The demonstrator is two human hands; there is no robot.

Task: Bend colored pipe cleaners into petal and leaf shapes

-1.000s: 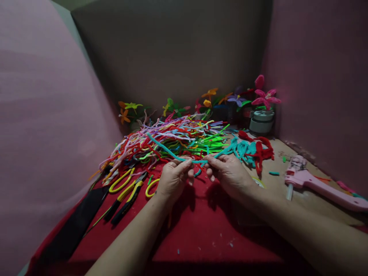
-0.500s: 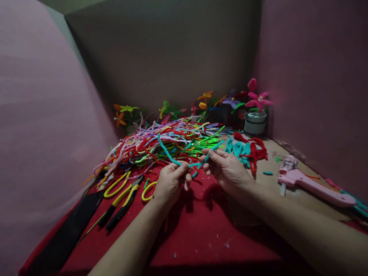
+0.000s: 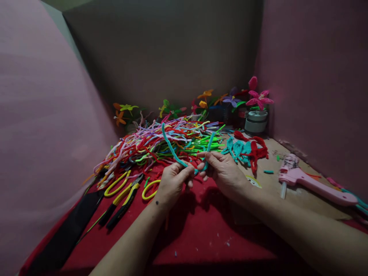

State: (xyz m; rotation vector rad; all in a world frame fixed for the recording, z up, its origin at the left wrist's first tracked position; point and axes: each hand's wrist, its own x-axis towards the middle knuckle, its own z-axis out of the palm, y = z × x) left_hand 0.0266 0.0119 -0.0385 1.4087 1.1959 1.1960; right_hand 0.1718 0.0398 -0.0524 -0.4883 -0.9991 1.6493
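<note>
A turquoise pipe cleaner (image 3: 170, 146) is pinched between my two hands, above the red cloth. My left hand (image 3: 176, 181) grips it with thumb and fingers, and one length rises up and to the left from there. My right hand (image 3: 220, 168) pinches the other side, where a second length sticks up above the fingers. Between the hands the turquoise strand dips low, partly hidden by fingertips. Beyond them lies a big heap of multicoloured pipe cleaners (image 3: 138, 147). Turquoise bent pipe-cleaner pieces (image 3: 238, 149) and red looped ones (image 3: 254, 153) lie past my right hand.
Left of my left hand lie yellow-and-black pliers (image 3: 125, 201) and yellow-handled scissors (image 3: 116, 186). A pink glue gun (image 3: 313, 183) rests on the cardboard (image 3: 273, 195) at right. Pipe-cleaner flowers (image 3: 260, 99) stand along the back, some by a grey container (image 3: 255, 123).
My hands have come closer together, and the pipe cleaner's two ends now point more steeply upward. Its middle dips lower between the fingers.
</note>
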